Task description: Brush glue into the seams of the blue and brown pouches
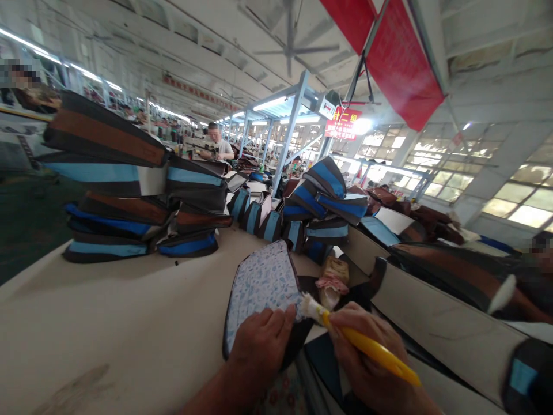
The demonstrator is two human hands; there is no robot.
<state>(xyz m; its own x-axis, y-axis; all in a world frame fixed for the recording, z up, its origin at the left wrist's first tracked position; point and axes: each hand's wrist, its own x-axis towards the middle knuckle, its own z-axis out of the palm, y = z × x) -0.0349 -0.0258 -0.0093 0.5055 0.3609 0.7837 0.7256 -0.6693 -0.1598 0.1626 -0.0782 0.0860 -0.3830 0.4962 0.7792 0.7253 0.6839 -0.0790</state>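
My right hand [369,351] is closed around a yellow-handled brush [374,351]. The brush's pale bristles touch or nearly touch the right edge of a patterned fabric piece [265,276], white with small blue figures and a dark border. On the lower part of this piece rests my left hand [263,340], its fingers close together and pressing near the right edge; whether it grips the edge cannot be made out. Just beyond the bristles stands a small container [334,276] with a stained yellowish top and pink-white wrapping.
Stacked black, brown and blue pieces [112,178] stand at the left of the pale table [129,311]. More blue-striped pieces [319,202] are piled behind the fabric. Long beige panels [436,311] lie to the right. A person [218,144] is in the background.
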